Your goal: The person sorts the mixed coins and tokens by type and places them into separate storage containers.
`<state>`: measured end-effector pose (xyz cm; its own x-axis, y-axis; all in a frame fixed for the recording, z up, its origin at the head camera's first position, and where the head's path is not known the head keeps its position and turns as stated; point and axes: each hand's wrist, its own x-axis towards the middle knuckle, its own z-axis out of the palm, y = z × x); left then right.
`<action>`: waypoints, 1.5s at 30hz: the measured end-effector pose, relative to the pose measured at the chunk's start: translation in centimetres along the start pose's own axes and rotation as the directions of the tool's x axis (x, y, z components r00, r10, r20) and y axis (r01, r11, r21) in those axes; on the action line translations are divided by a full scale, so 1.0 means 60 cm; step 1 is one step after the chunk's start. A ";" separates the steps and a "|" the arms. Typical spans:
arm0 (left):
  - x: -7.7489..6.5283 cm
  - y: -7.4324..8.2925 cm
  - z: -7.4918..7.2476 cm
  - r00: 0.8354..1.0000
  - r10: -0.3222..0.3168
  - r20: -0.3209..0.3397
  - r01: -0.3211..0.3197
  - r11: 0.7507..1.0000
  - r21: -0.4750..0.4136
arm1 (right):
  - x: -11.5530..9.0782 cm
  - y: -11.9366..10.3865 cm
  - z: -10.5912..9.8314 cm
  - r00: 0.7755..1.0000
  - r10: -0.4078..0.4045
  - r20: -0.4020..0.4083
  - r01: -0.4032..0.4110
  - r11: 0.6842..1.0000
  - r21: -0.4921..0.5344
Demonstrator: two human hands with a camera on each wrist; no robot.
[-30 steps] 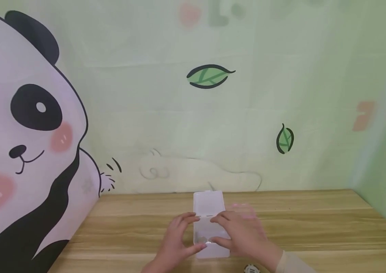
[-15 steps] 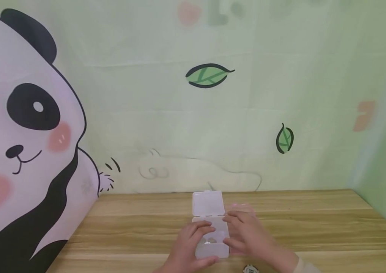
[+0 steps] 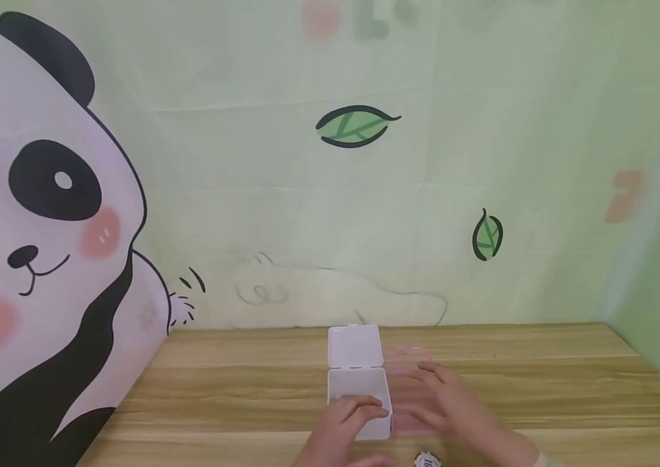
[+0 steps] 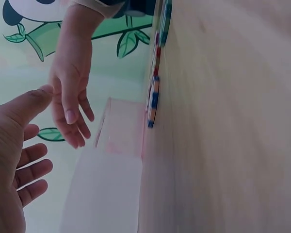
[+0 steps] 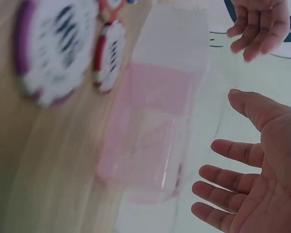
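A white box stands on the table with its lid tipped back. Over its near part hovers my left hand, fingers loosely bent and nothing held, hiding some of the inside. To the box's right is a see-through pink box, partly covered from the head camera by my right hand. That hand's fingers are spread and relaxed around air in the right wrist view, apart from the pink box. Near the front edge lies a poker chip.
More chips lie in front of the boxes: a purple-edged chip and a red-edged chip in the right wrist view, a blue-edged chip in the left. Behind the wooden table hangs a printed cloth.
Both hands have shifted right. My right hand has moved off the white box to the pink one; my left now covers the white box's near part, where small shiny pieces showed earlier.
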<state>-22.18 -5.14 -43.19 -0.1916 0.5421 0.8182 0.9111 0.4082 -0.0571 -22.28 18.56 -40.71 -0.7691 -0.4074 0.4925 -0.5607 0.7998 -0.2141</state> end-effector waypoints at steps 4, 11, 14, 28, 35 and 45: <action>0.000 0.004 0.010 1.000 0.021 -0.007 -0.021 1.000 -0.017 | -0.010 0.020 0.001 1.000 0.028 -0.008 -0.028 1.000 -0.003; -0.004 0.004 0.024 0.997 0.058 0.049 -0.055 0.997 -0.056 | -0.022 0.049 0.000 0.997 0.064 0.052 -0.064 0.998 0.004; -0.009 0.003 0.031 0.989 0.098 0.109 -0.090 0.993 -0.074 | -0.027 0.056 0.001 0.997 0.058 0.053 -0.059 0.998 0.006; -0.043 0.017 0.056 0.975 0.038 0.217 -0.013 0.993 -0.114 | -0.038 0.061 0.001 0.992 0.099 0.078 -0.102 0.994 0.037; -0.051 0.017 0.063 0.977 0.041 0.209 -0.019 0.994 -0.109 | -0.039 0.062 0.000 0.990 0.113 0.089 -0.116 0.993 0.031; -0.059 0.010 0.073 0.984 0.088 0.157 -0.085 0.996 -0.024 | -0.038 0.059 -0.002 0.988 0.114 0.101 -0.117 0.993 0.024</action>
<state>-22.55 -3.58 -48.61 -0.1660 0.6843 0.7100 0.9327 0.3428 -0.1124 -22.48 22.38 -42.53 -0.8550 -0.3557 0.3775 -0.4741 0.8311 -0.2907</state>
